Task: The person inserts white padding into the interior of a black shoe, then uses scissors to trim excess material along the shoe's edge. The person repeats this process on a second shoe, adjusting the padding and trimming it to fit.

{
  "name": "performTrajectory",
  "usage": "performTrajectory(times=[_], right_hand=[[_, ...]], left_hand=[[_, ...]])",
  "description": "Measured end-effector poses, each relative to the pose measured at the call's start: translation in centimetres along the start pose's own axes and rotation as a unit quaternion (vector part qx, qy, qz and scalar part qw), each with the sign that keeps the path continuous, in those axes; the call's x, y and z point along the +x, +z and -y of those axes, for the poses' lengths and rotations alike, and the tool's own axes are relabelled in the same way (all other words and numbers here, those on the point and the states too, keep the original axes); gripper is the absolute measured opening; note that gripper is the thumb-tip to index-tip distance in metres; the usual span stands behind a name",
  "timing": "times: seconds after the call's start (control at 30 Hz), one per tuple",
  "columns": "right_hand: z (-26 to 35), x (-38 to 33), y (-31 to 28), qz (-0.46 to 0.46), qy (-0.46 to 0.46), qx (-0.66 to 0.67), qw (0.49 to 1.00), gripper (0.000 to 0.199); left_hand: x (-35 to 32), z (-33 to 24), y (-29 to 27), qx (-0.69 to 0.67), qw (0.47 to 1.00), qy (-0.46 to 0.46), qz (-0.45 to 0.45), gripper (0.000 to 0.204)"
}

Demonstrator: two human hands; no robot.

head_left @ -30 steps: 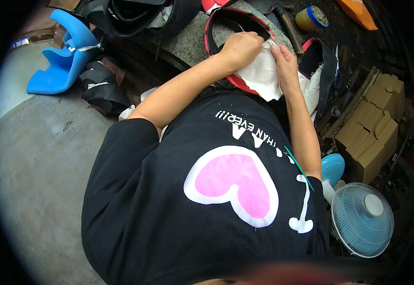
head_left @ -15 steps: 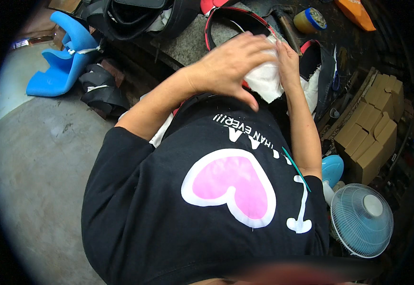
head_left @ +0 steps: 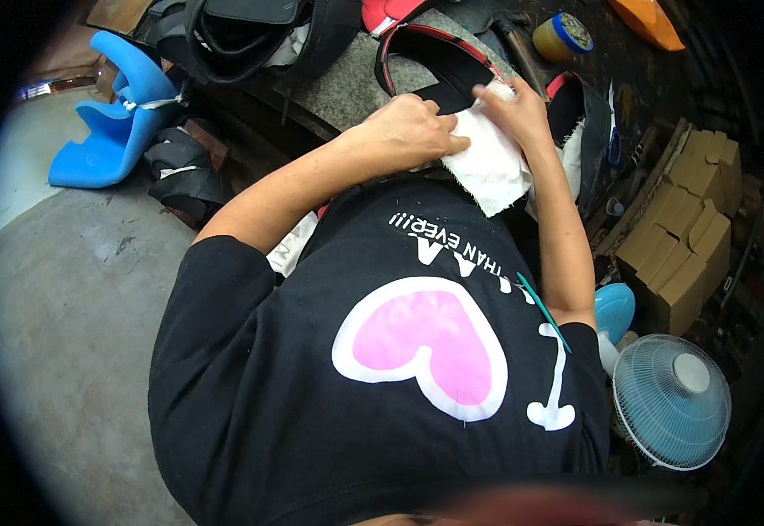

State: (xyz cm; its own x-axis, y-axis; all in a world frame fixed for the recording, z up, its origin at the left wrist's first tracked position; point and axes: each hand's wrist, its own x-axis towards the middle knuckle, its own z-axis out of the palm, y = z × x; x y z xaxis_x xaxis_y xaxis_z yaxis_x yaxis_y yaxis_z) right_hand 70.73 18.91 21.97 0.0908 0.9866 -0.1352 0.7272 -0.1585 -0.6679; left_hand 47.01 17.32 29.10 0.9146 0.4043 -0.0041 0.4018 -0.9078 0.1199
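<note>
A piece of white cloth (head_left: 492, 172) with a frayed lower edge hangs between my hands, in front of my shirt. My left hand (head_left: 406, 131) is closed at its left side, fingers curled and thumb against the fabric. From the right, my right hand (head_left: 515, 114) grips the upper part of the cloth with bent fingers. Just beyond both hands arches a black band with red trim (head_left: 439, 51), its near part hidden by the hands and the cloth. Whether the cloth is joined to this band I cannot tell.
Black bag-like pieces (head_left: 255, 39) lie at the far left on a grey stone slab (head_left: 334, 92). A blue-lidded jar (head_left: 563, 37), an orange object (head_left: 648, 22) and blue-handled scissors (head_left: 614, 140) are at the far right. Cardboard boxes (head_left: 676, 237) and a fan (head_left: 671, 401) stand right; blue foam (head_left: 119, 114) left.
My left hand has gone from spread over the cloth to curled at its left side. My right hand's fingers have bent over the cloth's top, and more of the cloth shows.
</note>
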Motion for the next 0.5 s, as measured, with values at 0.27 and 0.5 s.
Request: performTrajectory(times=[0.27, 0.5], right_hand=[[0.4, 1.2, -3.0, 0.075, 0.084, 0.242, 0.964, 0.026], [2.3, -0.1, -7.4, 0.326, -0.204, 0.671, 0.634, 0.087]], left_hand=[[-0.7, 0.1, -4.9, -0.058, 0.991, 0.021, -0.121, 0.062], [0.3, 4.6, -8.1, -0.548, 0.814, 0.047, -0.189, 0.054]])
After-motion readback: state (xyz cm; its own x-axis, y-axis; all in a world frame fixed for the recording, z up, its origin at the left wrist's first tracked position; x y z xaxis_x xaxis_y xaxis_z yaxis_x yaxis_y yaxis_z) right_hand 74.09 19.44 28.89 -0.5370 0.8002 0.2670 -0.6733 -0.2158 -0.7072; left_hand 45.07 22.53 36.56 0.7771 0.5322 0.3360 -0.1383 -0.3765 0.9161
